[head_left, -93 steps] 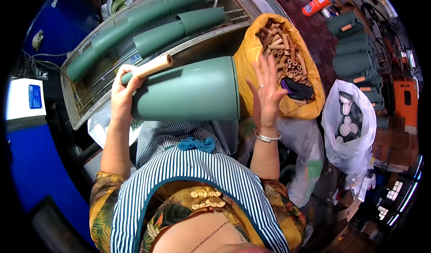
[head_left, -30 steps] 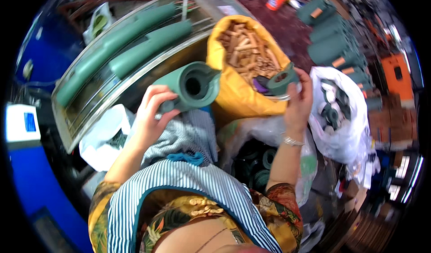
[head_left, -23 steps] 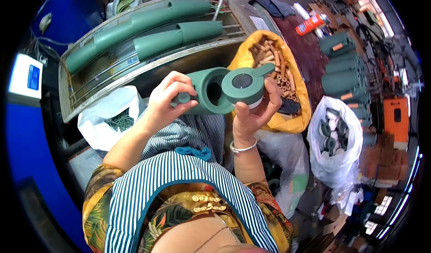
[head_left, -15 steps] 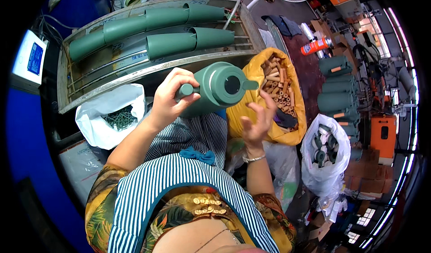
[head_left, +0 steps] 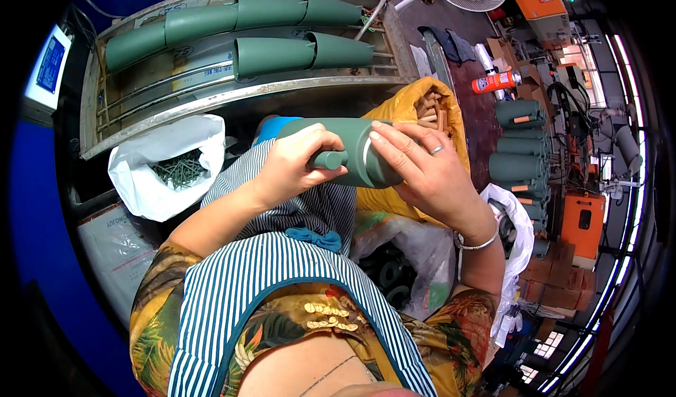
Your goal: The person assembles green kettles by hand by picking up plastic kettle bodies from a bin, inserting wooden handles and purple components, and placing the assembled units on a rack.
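Two hands met on a green jug (head_left: pixel 357 138), which lay tilted above the person's lap. The left hand's (head_left: pixel 294 159) fingers curled closed around its handle (head_left: pixel 329 160); the right hand's (head_left: pixel 435 180) fingers, half bent, lay over the lid (head_left: pixel 375 166), its thumb hidden, so I could not tell how firmly they gripped.

Beyond, a metal trough (head_left: pixel 267 89) held six green tubular shells (head_left: pixel 273 58). The right hand blocked part of a yellow sack (head_left: pixel 384 108) of tan tubes (head_left: pixel 431 110), and its forearm covered part of a white plastic bag (head_left: pixel 519 222). Thin green sticks (head_left: pixel 179 172) filled a white bag (head_left: pixel 134 179) to the left. A red spray can (head_left: pixel 494 82) lay on the dark red table (head_left: pixel 463 79), near more green jugs (head_left: pixel 517 166).
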